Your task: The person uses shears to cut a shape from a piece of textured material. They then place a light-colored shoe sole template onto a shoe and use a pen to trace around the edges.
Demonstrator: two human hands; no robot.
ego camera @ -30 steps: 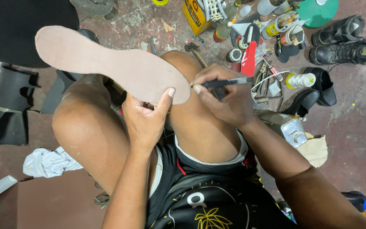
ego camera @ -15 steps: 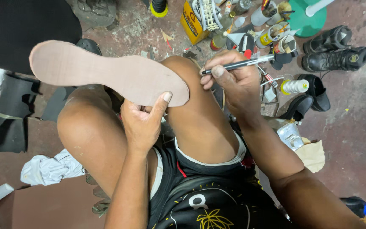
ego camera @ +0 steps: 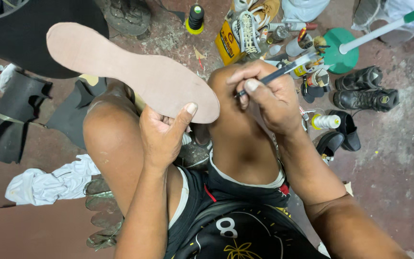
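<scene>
Sole (ego camera: 120,67), tan, flat, long, runs from frame centre out toward 10 o'clock, heel end over my left knee. My left hand (ego camera: 161,136) grasps its near end, thumb pressed on top at the rim, fingers under it. Sole is tilted up off the leg, touching nothing but my hand.

At 3 o'clock of the sole's near end, just beside it, my right hand (ego camera: 269,98) is clenched on a pen (ego camera: 283,72), a thin dark tool with a silvery far end; tip points at the sole's edge, cannot tell if it touches. Right hand rests over my right knee.

Further out: at 12 o'clock a yellow can (ego camera: 227,42), a thread spool (ego camera: 196,18) and a white shoe (ego camera: 247,29) on the floor. At 2 o'clock a green disc (ego camera: 341,60) with a white rod. At 3 o'clock black boots (ego camera: 365,91) and a white bottle (ego camera: 326,121). At 8 o'clock a white rag (ego camera: 49,180). At 9 o'clock black leather pieces (ego camera: 10,120).
</scene>
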